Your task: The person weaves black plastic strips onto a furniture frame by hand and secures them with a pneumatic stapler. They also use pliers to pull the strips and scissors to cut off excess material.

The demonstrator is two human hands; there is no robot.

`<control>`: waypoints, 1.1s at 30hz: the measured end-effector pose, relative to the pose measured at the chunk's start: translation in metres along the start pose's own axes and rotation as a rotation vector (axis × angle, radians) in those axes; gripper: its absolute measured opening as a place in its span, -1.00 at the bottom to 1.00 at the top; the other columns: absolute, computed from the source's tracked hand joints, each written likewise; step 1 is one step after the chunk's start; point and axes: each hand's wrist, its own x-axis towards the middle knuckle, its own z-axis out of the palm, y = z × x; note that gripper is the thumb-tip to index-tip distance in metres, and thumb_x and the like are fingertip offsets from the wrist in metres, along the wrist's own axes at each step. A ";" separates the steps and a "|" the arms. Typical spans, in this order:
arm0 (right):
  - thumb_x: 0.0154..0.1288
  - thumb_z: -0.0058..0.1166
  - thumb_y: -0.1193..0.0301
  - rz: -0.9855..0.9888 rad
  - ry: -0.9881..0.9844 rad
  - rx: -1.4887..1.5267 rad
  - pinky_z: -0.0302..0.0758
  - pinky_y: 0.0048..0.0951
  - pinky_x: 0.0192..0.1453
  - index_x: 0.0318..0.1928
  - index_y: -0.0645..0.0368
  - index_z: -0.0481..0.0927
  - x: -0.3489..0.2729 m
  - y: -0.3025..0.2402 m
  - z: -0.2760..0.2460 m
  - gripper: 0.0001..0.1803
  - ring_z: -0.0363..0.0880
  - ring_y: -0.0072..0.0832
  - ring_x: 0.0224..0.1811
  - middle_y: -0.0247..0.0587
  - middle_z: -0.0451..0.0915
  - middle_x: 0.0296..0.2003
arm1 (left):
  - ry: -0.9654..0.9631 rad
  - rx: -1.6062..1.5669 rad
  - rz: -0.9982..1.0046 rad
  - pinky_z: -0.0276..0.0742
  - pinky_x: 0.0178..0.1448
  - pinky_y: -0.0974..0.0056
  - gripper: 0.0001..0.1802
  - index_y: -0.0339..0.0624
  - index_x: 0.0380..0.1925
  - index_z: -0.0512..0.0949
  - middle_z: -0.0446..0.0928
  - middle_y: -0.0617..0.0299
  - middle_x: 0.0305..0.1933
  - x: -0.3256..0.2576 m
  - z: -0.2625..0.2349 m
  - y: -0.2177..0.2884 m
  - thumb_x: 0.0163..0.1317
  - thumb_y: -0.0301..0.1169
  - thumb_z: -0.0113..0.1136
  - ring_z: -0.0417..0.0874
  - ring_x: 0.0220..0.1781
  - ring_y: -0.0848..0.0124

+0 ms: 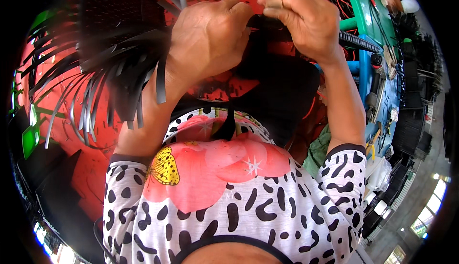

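My left hand (208, 37) is closed around a black strip at the upper middle, close to my chest. Just to its right, my right hand (301, 18) pinches the same black strip (260, 22) between thumb and fingers; the two hands almost touch. A bundle of loose black flat strips (114, 77) fans out to the left of my left wrist, ends hanging down. A single black strip (227, 125) dangles below the hands over my patterned shirt. What the strip joins to under the hands is hidden.
A red floor or surface (86, 159) scattered with dark strip offcuts lies below. A green and blue metal frame (366, 30) with a dark ribbed bar (358, 42) runs along the right. Stacked black woven pieces (411, 120) stand at far right.
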 end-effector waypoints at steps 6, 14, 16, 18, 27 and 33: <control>0.12 0.13 0.67 0.311 -0.057 0.395 0.46 -0.57 -0.34 -0.37 0.30 0.53 0.017 0.018 0.011 -0.93 0.52 -0.65 -0.40 -0.27 0.58 -0.48 | 0.061 0.055 0.028 0.50 -0.38 0.17 -0.76 -0.18 -0.36 0.55 0.53 0.16 -0.42 0.002 0.003 -0.002 -0.06 -0.41 0.34 0.59 -0.42 0.14; 0.17 0.09 0.64 0.647 -0.283 0.569 0.42 -0.60 -0.34 -0.39 0.30 0.54 0.032 0.026 0.009 -0.98 0.46 -0.71 -0.43 -0.42 0.52 -0.51 | 0.090 0.093 0.064 0.50 -0.38 0.20 -0.76 -0.19 -0.36 0.56 0.56 0.17 -0.40 0.001 0.003 -0.005 -0.07 -0.41 0.35 0.60 -0.43 0.15; 0.16 0.10 0.62 0.665 -0.279 0.687 0.42 -0.59 -0.34 -0.39 0.29 0.54 0.031 0.032 0.013 -0.99 0.45 -0.69 -0.44 -0.40 0.53 -0.50 | 0.096 0.095 0.059 0.51 -0.36 0.21 -0.77 -0.18 -0.37 0.56 0.55 0.16 -0.39 0.002 0.002 -0.003 -0.08 -0.44 0.35 0.60 -0.41 0.16; 0.15 0.11 0.61 0.667 -0.317 0.629 0.43 -0.58 -0.33 -0.38 0.29 0.55 0.033 0.034 0.011 -0.98 0.47 -0.68 -0.43 -0.39 0.53 -0.50 | 0.112 0.079 0.021 0.51 -0.35 0.21 -0.77 -0.17 -0.36 0.57 0.55 0.17 -0.38 0.004 0.002 -0.001 -0.08 -0.45 0.35 0.60 -0.39 0.16; 0.16 0.11 0.45 0.382 0.180 0.090 0.47 -0.40 -0.33 -0.30 0.28 0.53 0.015 0.027 0.006 -0.86 0.59 -0.28 -0.43 -0.08 0.55 -0.52 | 0.098 0.038 0.075 0.54 -0.31 0.20 -0.76 -0.11 -0.26 0.60 0.54 0.22 -0.22 0.014 0.005 -0.005 -0.01 -0.46 0.30 0.62 -0.34 0.17; 0.11 0.30 0.19 0.795 0.631 -0.770 0.54 -0.30 -0.30 -0.15 0.19 0.56 -0.165 0.049 -0.137 -0.60 0.61 -0.23 -0.43 -0.10 0.62 -0.46 | 0.052 -0.038 0.134 0.53 -0.18 0.19 -0.77 -0.31 -0.23 0.57 0.56 0.07 -0.15 0.020 0.000 0.000 0.04 -0.56 0.23 0.62 -0.19 0.08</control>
